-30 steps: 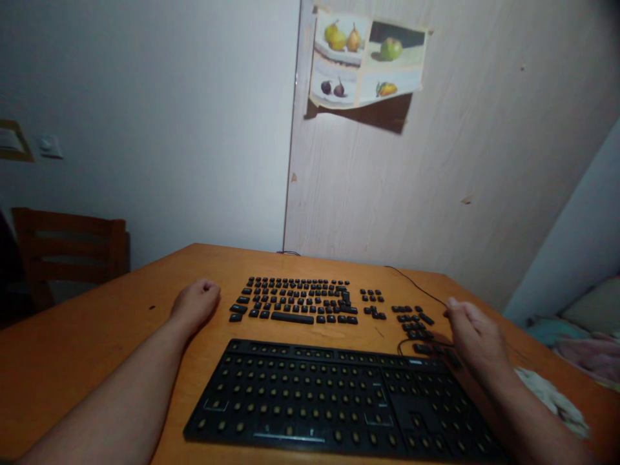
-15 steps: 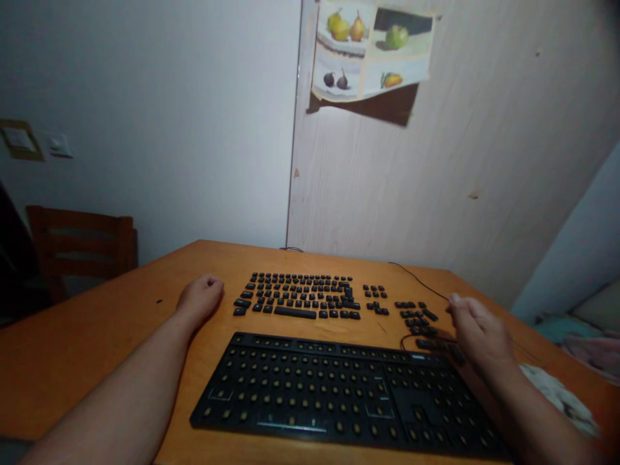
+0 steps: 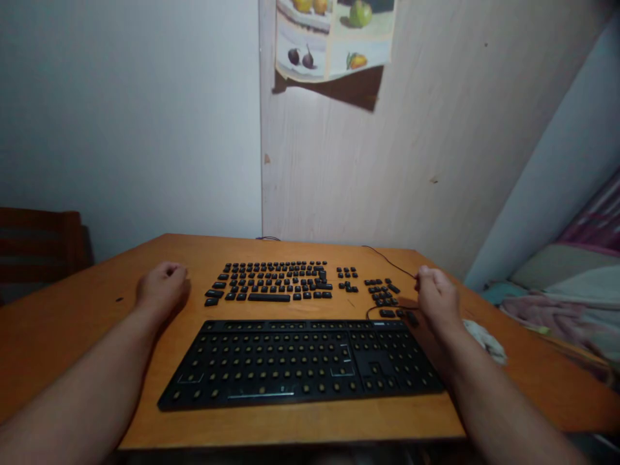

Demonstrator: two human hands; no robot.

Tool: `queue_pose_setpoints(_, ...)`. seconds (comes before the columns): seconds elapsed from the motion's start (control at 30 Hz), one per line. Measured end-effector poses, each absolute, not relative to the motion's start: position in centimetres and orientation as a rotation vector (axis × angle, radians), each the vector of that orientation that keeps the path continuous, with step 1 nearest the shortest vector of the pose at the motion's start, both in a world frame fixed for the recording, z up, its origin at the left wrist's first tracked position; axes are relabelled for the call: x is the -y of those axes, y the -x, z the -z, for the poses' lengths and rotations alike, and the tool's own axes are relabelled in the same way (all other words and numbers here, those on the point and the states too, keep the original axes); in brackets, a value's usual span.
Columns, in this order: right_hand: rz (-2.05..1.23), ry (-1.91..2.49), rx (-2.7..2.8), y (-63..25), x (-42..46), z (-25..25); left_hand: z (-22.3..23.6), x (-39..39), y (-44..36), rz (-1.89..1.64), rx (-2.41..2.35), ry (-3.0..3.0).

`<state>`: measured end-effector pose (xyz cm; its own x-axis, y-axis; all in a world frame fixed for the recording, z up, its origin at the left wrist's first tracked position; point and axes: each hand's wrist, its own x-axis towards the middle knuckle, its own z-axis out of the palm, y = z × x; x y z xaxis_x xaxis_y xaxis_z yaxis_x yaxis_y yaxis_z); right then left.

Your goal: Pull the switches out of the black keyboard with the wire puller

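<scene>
My left hand [image 3: 161,286] rests on the table as a closed fist, left of the loose keycaps, with nothing visible in it. My right hand [image 3: 436,297] is also curled into a fist, beside the number-pad keycaps [image 3: 382,294]. A thin black cable [image 3: 390,259] runs up to its knuckles and passes out of sight there. Between my forearms lies a black keyboard [image 3: 290,402] stripped of its keycaps, with bare brownish key posts showing. Behind it, loose black keycaps [image 3: 268,298] are laid out in keyboard order, including the long space bar.
A crumpled whitish cloth [image 3: 484,341] lies right of my right wrist. A small dark bit [image 3: 119,299] sits on the wooden table [image 3: 334,426] at the left. Beyond are a chair [image 3: 39,236], a wall with a taped fruit picture [image 3: 334,42], and bedding [image 3: 537,310] at the right.
The view has turned right and slightly down, so everything sits further left and the table's front edge shows. Both fists remain closed in about the same places.
</scene>
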<state>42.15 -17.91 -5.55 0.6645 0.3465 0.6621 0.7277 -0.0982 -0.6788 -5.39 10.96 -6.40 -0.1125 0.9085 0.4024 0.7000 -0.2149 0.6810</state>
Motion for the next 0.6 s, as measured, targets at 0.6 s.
queue_pose_setpoints(0.6,0.126,1.973,1.241,-44.4,22.3,7.1,-2.2,4.1,-10.2,-0.823,-0.899,-2.479)
